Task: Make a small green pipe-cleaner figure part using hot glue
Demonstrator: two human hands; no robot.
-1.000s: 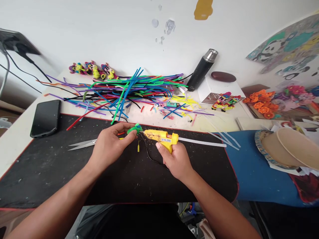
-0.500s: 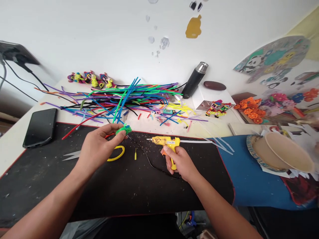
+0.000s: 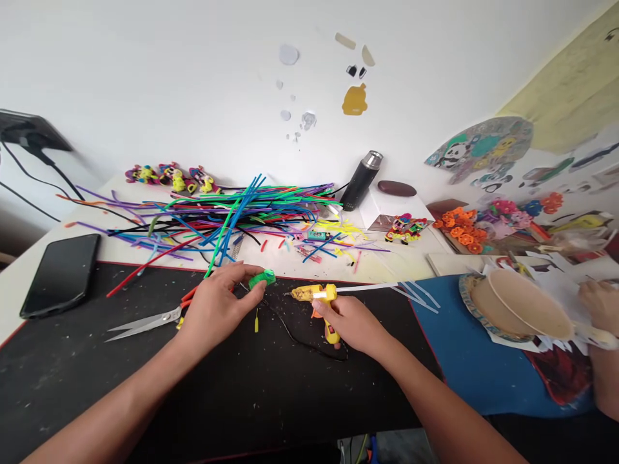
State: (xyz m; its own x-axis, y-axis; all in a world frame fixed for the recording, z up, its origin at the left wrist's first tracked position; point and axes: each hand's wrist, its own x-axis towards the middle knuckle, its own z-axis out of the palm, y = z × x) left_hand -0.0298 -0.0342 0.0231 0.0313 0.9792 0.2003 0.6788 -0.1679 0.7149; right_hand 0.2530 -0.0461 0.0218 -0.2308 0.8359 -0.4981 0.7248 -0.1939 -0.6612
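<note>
My left hand pinches a small green fuzzy piece, which looks like bent pipe cleaner, between thumb and fingertips. Around the handle of a yellow hot glue gun my right hand is closed. Its nozzle points left toward the green piece, with a gap between them. A clear glue stick sticks out of the gun's back. Partly under my left hand lie scissors, blades to the left. A short yellow piece rests on the black mat between my hands.
Behind the mat spreads a heap of coloured pipe cleaners. A phone lies at left; a black thermos leans at the back. Small figures sit by the wall. At right are bowls and another person's hand.
The view has tilted up and turned right. My left hand has moved right with the green piece, nearer the glue gun's nozzle. Another person's hand now shows at the right edge.
</note>
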